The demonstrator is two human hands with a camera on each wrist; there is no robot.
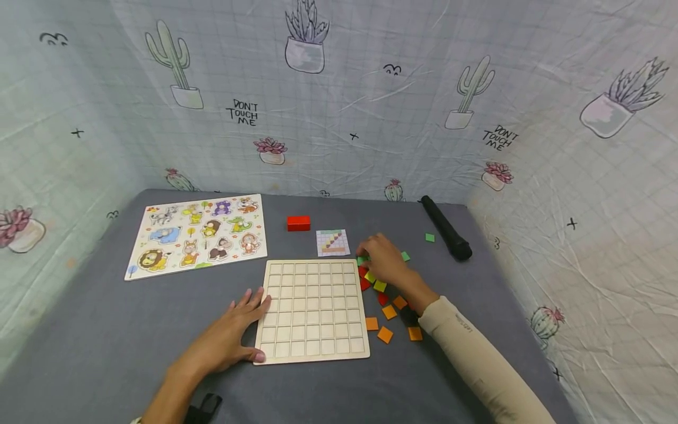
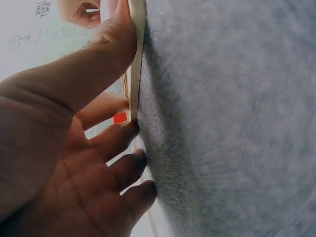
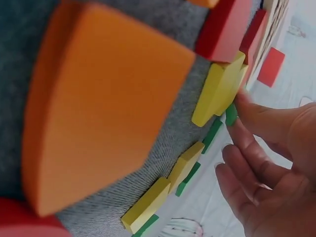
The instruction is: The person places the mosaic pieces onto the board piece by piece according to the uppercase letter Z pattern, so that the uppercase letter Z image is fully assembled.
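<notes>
A: What does the head view show of you?

B: My left hand (image 1: 233, 334) lies along the left side of a pale, square wooden board with a grid of cells (image 1: 312, 309). Those fingers are spread and extended, the thumb at the near-left corner. My right hand (image 1: 385, 259) is just past the board's right edge, above flat yellow square tiles (image 1: 379, 286), bright red tiles (image 1: 383, 299) and orange square tiles (image 1: 385, 335), all on the grey, cloth-covered bench (image 1: 132, 347).

A: And beyond the board?

B: A small printed paper card (image 1: 332, 243) lies near its far edge, with a glossy red rectangular block (image 1: 299, 223) farther back. A white rectangular puzzle board with coloured animals (image 1: 198, 235) lies to the left; a black, rod-shaped microphone (image 1: 446, 228) is off to the right.

A: The left wrist view?

B: My thumb presses the wooden board's edge; the other fingers reach out, relaxed, gripping nothing.

A: And the right wrist?

B: I pinch a small flat green tile (image 3: 231, 114) between thumb and forefinger, just beside two yellow tiles. One orange tile looms large near the lens, blurred.
</notes>
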